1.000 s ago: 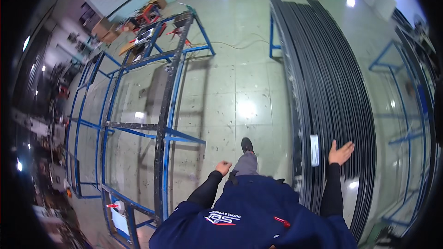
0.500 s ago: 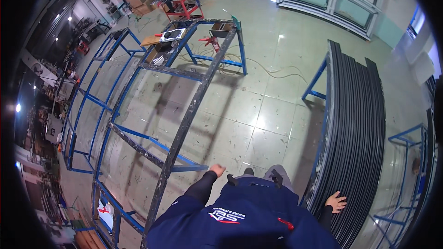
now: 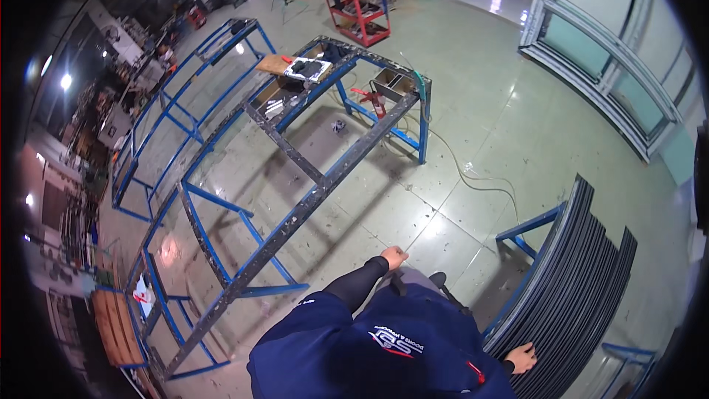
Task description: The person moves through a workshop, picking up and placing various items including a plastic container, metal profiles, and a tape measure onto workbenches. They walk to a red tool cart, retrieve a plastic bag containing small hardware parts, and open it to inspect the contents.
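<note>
My right hand (image 3: 523, 358) rests on a stack of long dark-grey strips (image 3: 565, 295), near the end closest to me. Its fingers are stretched out over the strips and grip none of them. The strips lie side by side on a blue metal stand (image 3: 528, 233), their far ends uneven. In front of my body, my left hand (image 3: 395, 256) hangs free above the tiled floor, its fingers curled in with nothing visible in them. Left of that hand is a long blue metal frame table (image 3: 277, 240) with scuffed dark top rails.
On the frame table's far end are a white-framed piece (image 3: 306, 69), a wooden board (image 3: 273, 64) and a metal box (image 3: 395, 83). A red caulking gun (image 3: 375, 103) hangs there. A hose (image 3: 487, 179) trails over the floor. Beyond stand a red cart (image 3: 360, 15) and window frames (image 3: 602, 66).
My view has swung, so the frame table and strips sit differently in it. My right hand has slid over the strips, its fingers less spread. My left hand stays curled, further forward.
</note>
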Motion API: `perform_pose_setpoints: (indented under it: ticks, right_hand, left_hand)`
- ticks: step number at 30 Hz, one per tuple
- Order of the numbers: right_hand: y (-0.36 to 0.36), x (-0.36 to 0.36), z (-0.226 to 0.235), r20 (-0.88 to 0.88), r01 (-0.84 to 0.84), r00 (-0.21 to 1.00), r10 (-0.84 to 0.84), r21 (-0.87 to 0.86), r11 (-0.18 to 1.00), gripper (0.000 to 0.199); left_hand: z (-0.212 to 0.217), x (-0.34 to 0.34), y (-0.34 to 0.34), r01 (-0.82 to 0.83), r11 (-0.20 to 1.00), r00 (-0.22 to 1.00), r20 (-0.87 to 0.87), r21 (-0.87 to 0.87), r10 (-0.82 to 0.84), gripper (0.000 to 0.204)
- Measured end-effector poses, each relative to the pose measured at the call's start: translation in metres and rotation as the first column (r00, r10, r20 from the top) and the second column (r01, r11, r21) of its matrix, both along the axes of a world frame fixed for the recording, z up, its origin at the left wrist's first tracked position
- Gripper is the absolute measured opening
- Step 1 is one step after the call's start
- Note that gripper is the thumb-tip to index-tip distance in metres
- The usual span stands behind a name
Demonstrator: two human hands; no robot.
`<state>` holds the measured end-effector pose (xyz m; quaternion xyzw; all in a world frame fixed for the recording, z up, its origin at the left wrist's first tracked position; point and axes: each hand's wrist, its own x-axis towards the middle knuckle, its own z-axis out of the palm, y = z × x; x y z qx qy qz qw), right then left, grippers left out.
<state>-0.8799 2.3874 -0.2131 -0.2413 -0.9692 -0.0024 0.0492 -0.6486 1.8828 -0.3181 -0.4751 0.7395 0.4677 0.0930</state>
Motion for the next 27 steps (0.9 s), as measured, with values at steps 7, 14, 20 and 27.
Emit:
perform_pose_setpoints:
  ticks: [7,14,20,27]
  right_hand:
    - [-0.067,-0.202,-0.005,0.074,-0.179,0.978,0.196,-0.19,0.965,0.058]
    - [-0.139,-0.328,-0.005,0.108,-0.041,0.993,0.049,-0.07,0.997,0.061]
    - [-0.186,-0.412,0.014,0.278,0.253,0.935,-0.219,-0.091,0.963,0.082]
    - [-0.202,-0.5,-0.013,0.333,0.299,0.906,-0.26,-0.07,0.952,0.107]
  left_hand:
    - [-0.023,-0.081,-0.035,-0.168,0.985,0.985,0.036,0.05,0.166,0.053]
    - [-0.065,-0.129,-0.094,-0.198,0.978,0.96,0.216,0.066,0.18,0.051]
    - [-0.076,-0.25,-0.212,-0.006,0.987,0.959,0.282,0.163,-0.04,0.054]
    - [-0.003,-0.488,-0.386,-0.023,0.999,0.994,-0.109,0.044,0.028,0.044]
